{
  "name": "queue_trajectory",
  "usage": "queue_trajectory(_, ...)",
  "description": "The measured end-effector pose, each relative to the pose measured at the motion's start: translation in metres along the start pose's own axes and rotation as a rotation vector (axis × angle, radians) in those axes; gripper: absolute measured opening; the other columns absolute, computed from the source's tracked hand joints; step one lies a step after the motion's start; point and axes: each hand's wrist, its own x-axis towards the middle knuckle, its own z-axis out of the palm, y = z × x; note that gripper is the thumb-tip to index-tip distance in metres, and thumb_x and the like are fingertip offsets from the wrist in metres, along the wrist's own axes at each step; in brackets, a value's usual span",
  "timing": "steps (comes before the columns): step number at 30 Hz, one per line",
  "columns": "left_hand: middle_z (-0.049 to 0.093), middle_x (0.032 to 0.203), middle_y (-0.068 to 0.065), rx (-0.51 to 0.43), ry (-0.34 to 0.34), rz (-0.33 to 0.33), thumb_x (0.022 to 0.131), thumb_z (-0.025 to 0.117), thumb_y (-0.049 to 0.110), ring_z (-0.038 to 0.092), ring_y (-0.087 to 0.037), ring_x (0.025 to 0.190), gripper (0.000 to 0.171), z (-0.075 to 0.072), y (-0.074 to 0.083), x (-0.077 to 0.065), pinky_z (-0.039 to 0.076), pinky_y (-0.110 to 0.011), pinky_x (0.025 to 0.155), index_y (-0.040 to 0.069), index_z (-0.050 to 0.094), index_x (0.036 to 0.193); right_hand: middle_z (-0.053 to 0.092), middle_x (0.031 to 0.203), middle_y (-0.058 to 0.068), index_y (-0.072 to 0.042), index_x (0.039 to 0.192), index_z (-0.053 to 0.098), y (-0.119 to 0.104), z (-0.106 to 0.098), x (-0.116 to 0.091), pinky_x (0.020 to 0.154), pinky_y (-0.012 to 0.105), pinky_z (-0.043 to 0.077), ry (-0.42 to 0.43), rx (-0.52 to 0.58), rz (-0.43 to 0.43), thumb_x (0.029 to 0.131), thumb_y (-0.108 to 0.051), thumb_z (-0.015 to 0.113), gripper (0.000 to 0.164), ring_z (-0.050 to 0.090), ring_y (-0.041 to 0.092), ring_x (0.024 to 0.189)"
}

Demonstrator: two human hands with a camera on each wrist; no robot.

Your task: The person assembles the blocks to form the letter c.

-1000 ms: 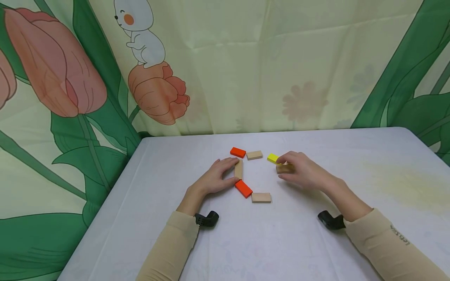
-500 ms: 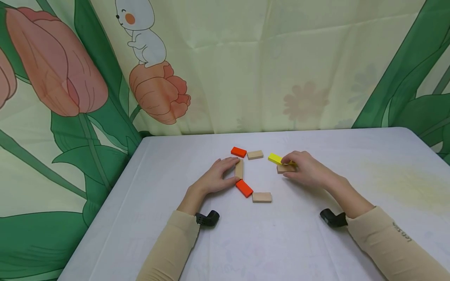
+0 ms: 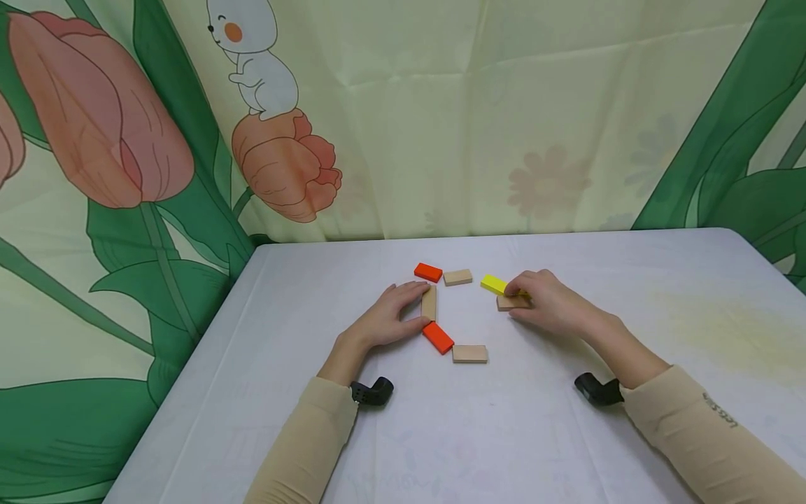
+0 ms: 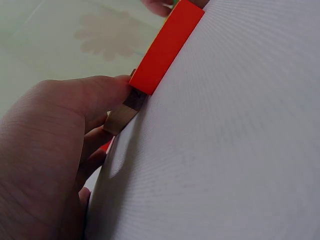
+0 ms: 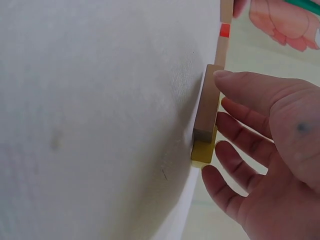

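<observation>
My left hand (image 3: 387, 318) spans an upright-running plain wooden block (image 3: 429, 303), fingers at its far end and thumb at its near end. The thumb also meets the corner of a red block (image 4: 167, 50) in the left wrist view. On the other side, my right hand (image 3: 554, 304) pinches another plain wooden block (image 5: 207, 105), thumb on its near face. Directly behind that block lies a yellow block (image 3: 493, 284), slanted and partly covered by the fingers. The fingers curl along the yellow block's side in the right wrist view.
A second red block (image 3: 428, 272) and a plain wooden block (image 3: 457, 277) lie at the back. One more wooden block (image 3: 469, 354) lies in front, near the red block's corner. All rest on a white-covered table (image 3: 403, 434); a printed curtain (image 3: 472, 126) hangs behind.
My right fingers have shifted slightly right along the wooden block, uncovering more of it and of the yellow block. The left hand has stayed in place.
</observation>
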Motion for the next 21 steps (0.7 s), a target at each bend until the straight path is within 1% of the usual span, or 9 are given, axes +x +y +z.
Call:
queue_trajectory(4, 0.041, 0.157, -0.007, 0.000, 0.001, 0.001, 0.095, 0.063, 0.036, 0.031, -0.021, 0.147, 0.067, -0.0002, 0.0001, -0.0003, 0.008, -0.043, 0.123, 0.010, 0.043, 0.154, 0.066, 0.108, 0.010, -0.002, 0.107, 0.068, -0.0003, 0.0004, 0.0005, 0.084, 0.044, 0.044, 0.000, -0.011, -0.011, 0.087, -0.007, 0.078, 0.023, 0.051, 0.035, 0.100)
queue_trajectory(7, 0.041, 0.157, -0.007, 0.000, -0.002, -0.003, 0.095, 0.063, 0.036, 0.031, -0.021, 0.147, 0.067, -0.0005, 0.0008, -0.0004, 0.008, -0.043, 0.123, 0.010, 0.043, 0.154, 0.066, 0.107, 0.009, -0.001, 0.107, 0.068, -0.0009, 0.0001, 0.0010, 0.085, 0.046, 0.044, 0.001, -0.018, -0.021, 0.087, -0.006, 0.077, 0.022, 0.051, 0.036, 0.100)
queue_trajectory(14, 0.041, 0.157, -0.006, 0.001, -0.010, -0.022, 0.096, 0.063, 0.037, 0.031, -0.021, 0.147, 0.067, -0.0015, 0.0033, -0.0007, 0.008, -0.041, 0.123, 0.011, 0.042, 0.154, 0.067, 0.109, 0.009, -0.001, 0.109, 0.069, -0.0009, -0.0003, 0.0026, 0.087, 0.046, 0.045, -0.009, -0.049, -0.016, 0.087, -0.004, 0.076, 0.023, 0.051, 0.035, 0.102)
queue_trajectory(21, 0.041, 0.157, -0.005, 0.002, -0.011, -0.025, 0.096, 0.062, 0.038, 0.031, -0.020, 0.147, 0.067, -0.0014, 0.0028, -0.0005, 0.008, -0.041, 0.123, 0.012, 0.042, 0.155, 0.068, 0.107, 0.008, -0.002, 0.108, 0.070, 0.0002, -0.0006, 0.0035, 0.086, 0.048, 0.045, -0.005, -0.063, -0.040, 0.086, -0.002, 0.076, 0.023, 0.051, 0.035, 0.101)
